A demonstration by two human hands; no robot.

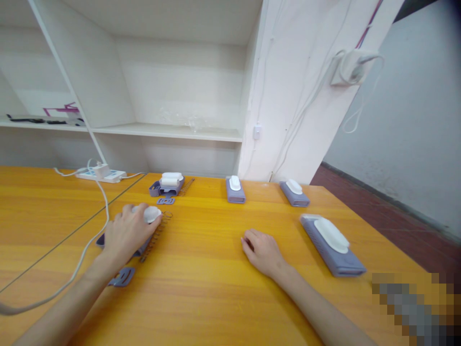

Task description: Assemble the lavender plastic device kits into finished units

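Observation:
On the left, my left hand (127, 228) curls over a white rounded piece (151, 215), its fingers closed on it. Beneath that hand lies a grey-purple plastic holder (143, 247), mostly covered by the hand. Beside the holder runs a row of thin brown wire hooks or coils (154, 238). A flat grey-purple slotted part (123, 277) lies just below the wrist. My right hand (262, 252) rests on the table near the middle, fingers loosely curled in, with nothing seen in them. To its right is a grey-purple case (333, 250) with a white oval piece (332, 234) on top.
Two more such cases (236, 197) (295, 196) stand toward the back. Behind my left hand sits another holder (171, 185) with white pieces, a slotted part and wire. A white cable (104, 206) crosses the table from a power strip (103, 174). White shelves (169, 130) rise behind.

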